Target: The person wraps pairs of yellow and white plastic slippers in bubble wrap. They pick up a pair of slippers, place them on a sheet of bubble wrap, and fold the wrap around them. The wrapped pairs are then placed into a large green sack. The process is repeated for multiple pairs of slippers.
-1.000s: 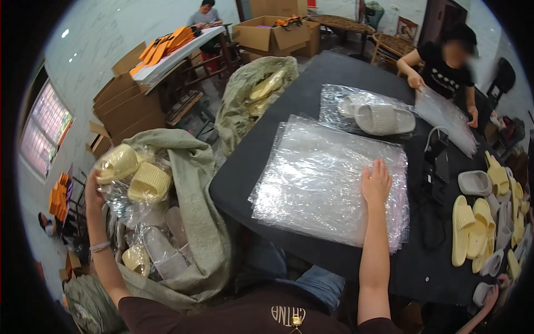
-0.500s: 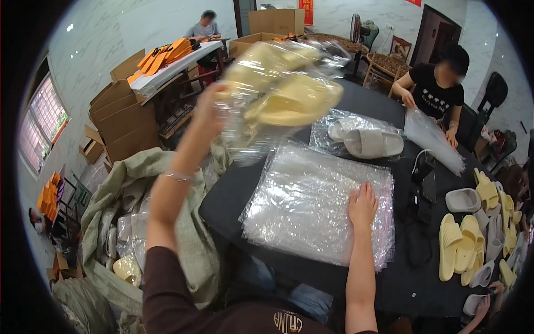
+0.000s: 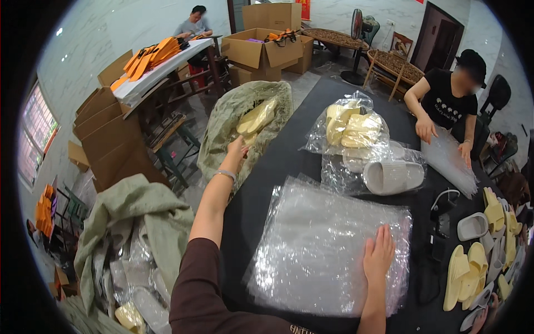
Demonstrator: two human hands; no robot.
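My left hand (image 3: pixel 238 148) reaches to the mouth of a green woven sack (image 3: pixel 217 125) beyond the table's left edge. Its fingers are closed at the near end of a pair of yellow slippers (image 3: pixel 258 117), though the grip is partly hidden. Flat with fingers stretched, my right hand (image 3: pixel 379 251) presses on a stack of clear plastic bags (image 3: pixel 317 245) on the black table. Beyond the stack, bagged yellow slippers (image 3: pixel 360 131) rest against bagged grey slippers (image 3: pixel 394 177).
Loose yellow slippers (image 3: pixel 457 273) and grey ones line the table's right side, near a black device (image 3: pixel 442 222). A co-worker (image 3: pixel 450 100) handles clear bags (image 3: pixel 448 158) at the far right. Another sack (image 3: pixel 133 206) of bagged slippers stands at lower left.
The bagged yellow slippers have left my left hand and lie on the table. That hand has moved down to the slippers in the far sack. My right hand stays on the bags.
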